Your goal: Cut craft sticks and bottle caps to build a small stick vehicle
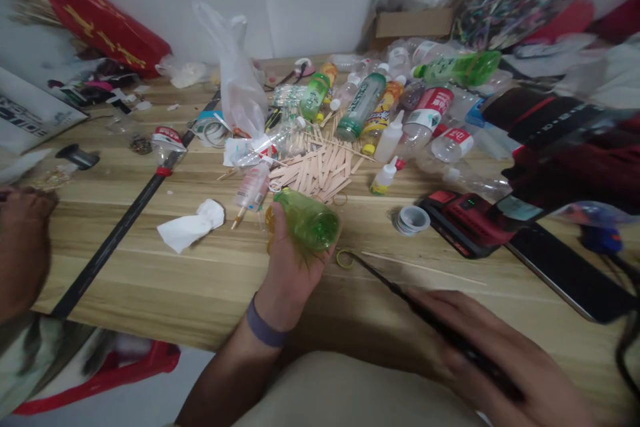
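Gripping a green bottle [310, 220] in the left hand [293, 260], wrapping the fingers right around it and pointing the base rightward, toward the camera. Holding it over the near part of the table [210, 287], just in front of a messy heap of wooden sticks [325, 170]. Clutching a thin black tool [435, 320] in the right hand [500, 347], fingers closed on the handle, with the tip right by a small yellow loop [345, 259]. Can't tell about actual contact there, tbh. Also spotting a red and black power tool [465, 223] beside a dark phone [565, 273] to the right, loads of plastic bottles [430, 110] behind, a crumpled tissue [193, 225] to the left, plus somebody else's hand [23, 250] at the far left edge.
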Available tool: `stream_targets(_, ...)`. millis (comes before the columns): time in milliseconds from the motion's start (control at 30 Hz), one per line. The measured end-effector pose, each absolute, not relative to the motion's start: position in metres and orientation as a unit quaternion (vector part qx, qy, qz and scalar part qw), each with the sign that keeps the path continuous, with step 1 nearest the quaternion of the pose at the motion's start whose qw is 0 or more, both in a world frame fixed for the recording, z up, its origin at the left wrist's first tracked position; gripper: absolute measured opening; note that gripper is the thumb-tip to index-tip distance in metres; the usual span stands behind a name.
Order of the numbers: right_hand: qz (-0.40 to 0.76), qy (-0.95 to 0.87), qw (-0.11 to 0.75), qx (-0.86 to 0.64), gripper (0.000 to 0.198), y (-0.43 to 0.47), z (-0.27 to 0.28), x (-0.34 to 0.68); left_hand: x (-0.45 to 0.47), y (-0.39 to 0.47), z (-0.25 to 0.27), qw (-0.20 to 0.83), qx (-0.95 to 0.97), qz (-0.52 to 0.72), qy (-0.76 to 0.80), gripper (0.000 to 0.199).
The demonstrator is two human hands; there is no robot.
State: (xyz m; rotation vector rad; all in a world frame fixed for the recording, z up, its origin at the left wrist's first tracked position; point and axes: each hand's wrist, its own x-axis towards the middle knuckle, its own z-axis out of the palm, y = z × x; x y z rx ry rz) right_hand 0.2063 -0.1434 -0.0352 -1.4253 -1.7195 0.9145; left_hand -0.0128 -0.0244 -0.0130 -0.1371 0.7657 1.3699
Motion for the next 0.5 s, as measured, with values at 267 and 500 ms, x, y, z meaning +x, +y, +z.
stream_targets(267, 0.027, -0.832, 0.247, -0.497, 0.052, -0.12, -0.031, 0.211, -0.005, -0.031, -0.008, 0.694, -0.041, 0.623, 0.358, 0.044)
stream_targets(500, 0.13, -0.786, 0.218, -0.564, 0.034, -0.104, -0.027, 0.217, -0.005, -0.039, -0.015, 0.74, -0.001, 0.593, 0.317, 0.043)
